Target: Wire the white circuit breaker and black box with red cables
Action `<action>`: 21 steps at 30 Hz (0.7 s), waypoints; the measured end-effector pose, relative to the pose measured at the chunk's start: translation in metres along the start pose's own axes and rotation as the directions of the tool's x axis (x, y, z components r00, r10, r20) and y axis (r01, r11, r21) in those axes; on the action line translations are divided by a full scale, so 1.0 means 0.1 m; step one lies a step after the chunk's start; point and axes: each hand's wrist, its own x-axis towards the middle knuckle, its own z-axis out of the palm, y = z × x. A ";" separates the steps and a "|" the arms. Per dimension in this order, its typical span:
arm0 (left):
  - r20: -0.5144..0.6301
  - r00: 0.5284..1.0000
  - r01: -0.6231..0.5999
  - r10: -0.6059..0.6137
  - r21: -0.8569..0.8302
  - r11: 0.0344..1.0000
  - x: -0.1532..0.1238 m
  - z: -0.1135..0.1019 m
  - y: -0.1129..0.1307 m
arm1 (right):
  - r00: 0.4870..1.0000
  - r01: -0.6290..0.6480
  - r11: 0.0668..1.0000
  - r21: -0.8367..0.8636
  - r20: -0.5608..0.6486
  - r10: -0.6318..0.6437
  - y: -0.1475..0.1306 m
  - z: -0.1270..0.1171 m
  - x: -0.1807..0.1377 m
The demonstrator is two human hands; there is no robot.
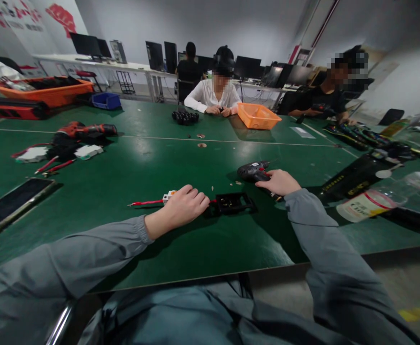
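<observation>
My left hand (187,205) is closed, its fingers curled over a white block with red wires (169,196). The hand hides much of the block; one red wire (147,203) sticks out to the left with a bare end. On the right, another short red stretch runs to a black rectangular housing (232,203) lying on the table, with small metal parts inside. My right hand (280,182) is wrapped around the handle of a black cordless drill (252,170). The drill lies on its side, its thin bit pointing right and away from me.
Left on the green table (152,167) lie a phone (14,203), a red drill (87,132) and white wired blocks (33,154). A black bottle (354,173) and a clear bottle (368,203) lie right. Across sit co-workers (215,93) near an orange basket (258,117).
</observation>
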 end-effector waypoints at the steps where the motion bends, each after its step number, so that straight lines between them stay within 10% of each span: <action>1: 0.000 1.000 -0.003 0.003 0.004 1.000 0.01 -0.01 0.00 | 1.000 -0.002 1.000 -0.007 -0.003 0.002 0.03 0.01 0.00; 21: -0.189 0.981 -0.018 -0.042 -0.310 0.951 -0.02 -0.24 0.08 | 0.995 -0.094 0.995 -0.039 -0.043 0.093 -0.12 0.00 -0.19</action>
